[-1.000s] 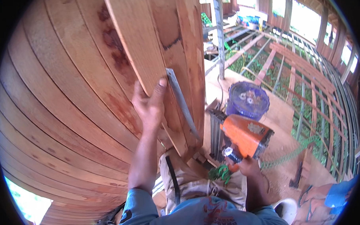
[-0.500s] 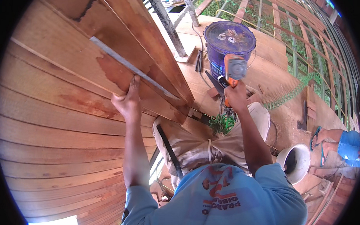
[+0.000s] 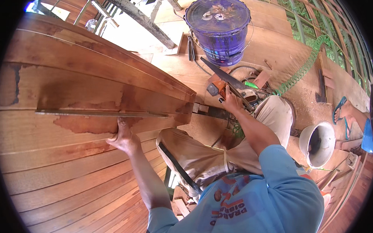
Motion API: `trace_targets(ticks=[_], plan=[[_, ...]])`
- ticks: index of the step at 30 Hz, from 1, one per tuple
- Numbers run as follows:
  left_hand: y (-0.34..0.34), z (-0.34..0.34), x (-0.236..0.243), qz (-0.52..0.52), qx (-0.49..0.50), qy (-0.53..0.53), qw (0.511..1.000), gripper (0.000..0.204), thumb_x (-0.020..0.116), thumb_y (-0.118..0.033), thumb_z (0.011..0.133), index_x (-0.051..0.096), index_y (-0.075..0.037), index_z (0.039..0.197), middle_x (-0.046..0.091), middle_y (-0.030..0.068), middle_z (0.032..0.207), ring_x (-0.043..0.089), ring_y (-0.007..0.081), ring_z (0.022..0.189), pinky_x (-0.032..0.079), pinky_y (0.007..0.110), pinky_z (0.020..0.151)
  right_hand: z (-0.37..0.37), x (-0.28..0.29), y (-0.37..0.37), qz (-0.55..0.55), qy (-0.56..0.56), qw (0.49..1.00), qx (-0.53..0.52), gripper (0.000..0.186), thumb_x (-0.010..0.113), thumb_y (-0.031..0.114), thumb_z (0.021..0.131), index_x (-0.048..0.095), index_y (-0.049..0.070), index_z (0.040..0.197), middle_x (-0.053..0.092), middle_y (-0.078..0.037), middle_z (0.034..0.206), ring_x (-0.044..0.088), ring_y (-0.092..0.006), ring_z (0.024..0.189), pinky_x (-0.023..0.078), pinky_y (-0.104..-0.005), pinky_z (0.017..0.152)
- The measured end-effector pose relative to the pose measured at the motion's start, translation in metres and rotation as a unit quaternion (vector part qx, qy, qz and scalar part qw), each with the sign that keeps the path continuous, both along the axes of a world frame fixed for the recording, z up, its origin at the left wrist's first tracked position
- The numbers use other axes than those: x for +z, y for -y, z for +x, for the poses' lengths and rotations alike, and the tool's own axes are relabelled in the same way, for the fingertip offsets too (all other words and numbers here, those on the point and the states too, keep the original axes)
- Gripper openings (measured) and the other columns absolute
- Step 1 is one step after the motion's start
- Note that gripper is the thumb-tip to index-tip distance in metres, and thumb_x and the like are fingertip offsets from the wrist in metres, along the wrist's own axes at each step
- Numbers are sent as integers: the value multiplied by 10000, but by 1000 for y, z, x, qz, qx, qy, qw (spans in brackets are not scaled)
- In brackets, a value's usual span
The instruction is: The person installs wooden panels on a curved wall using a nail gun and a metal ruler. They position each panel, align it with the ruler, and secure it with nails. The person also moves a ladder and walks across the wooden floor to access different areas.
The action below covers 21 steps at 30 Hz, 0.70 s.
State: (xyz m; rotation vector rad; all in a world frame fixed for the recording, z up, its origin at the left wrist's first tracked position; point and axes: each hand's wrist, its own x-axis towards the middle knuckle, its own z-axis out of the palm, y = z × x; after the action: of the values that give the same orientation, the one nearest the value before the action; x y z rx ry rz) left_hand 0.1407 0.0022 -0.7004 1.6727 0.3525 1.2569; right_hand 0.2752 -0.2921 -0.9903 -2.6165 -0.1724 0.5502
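My left hand (image 3: pixel 125 140) is at the lower edge of a brown wooden board (image 3: pixel 84 132) in the plank panel. Its thumb points up and touches a long thin strip (image 3: pixel 100 113), seen nearly edge-on against the board; the other fingers are folded at the board's edge, partly hidden. In my right hand (image 3: pixel 233 102) is an orange tool (image 3: pixel 221 87) with a grey head, which looks like a nail gun; its head points left, toward the panel's end. A handsaw (image 3: pixel 224 75) lies just beyond that hand.
A purple lidded bucket (image 3: pixel 220 37) stands ahead on the plywood floor. A green coiled hose (image 3: pixel 294 78) runs to the right, near a hammer-like tool (image 3: pixel 321 87). A white pail (image 3: pixel 317 145) and another person's sandalled foot (image 3: pixel 343 110) are at the right.
My view has turned toward the panel. The orange tool, raised before the bucket earlier, is now lower and farther left, nearer the panel's end. My left thumb stays at the strip.
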Motion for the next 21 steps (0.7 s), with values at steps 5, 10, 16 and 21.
trace_targets(ticks=[5,10,16,21], plan=[[-7,-3,-2,32,10,-29,999,394,782,-179,884,631,80,1140,691,143,1060,643,205,875,542,335,792,-7,-31,10,-37,-46,998,18,961,641,261,859,76,42,1605,561,-273,1371,590,-417,1214,449,-504,1018],[-12,-3,-9,-4,-15,4,1000,414,797,-209,871,628,55,1141,682,130,1067,639,207,867,552,357,758,-14,-47,10,-35,-103,994,27,1039,713,246,837,42,68,1609,540,-278,1389,547,-414,1266,411,-507,1054],[-8,-6,-7,-10,21,0,1000,433,806,-218,863,623,54,1146,667,134,1117,624,220,970,537,358,850,-23,-61,12,-11,-154,988,19,1126,783,299,830,-8,131,1614,433,-289,1484,441,-445,1369,313,-517,1172],[2,-6,5,16,5,-11,1000,434,790,-217,881,631,77,1158,689,127,1077,626,207,939,503,375,861,-16,-36,0,-80,-172,981,41,842,770,378,837,324,109,1499,423,-258,1489,400,-442,1400,385,-508,1111]])
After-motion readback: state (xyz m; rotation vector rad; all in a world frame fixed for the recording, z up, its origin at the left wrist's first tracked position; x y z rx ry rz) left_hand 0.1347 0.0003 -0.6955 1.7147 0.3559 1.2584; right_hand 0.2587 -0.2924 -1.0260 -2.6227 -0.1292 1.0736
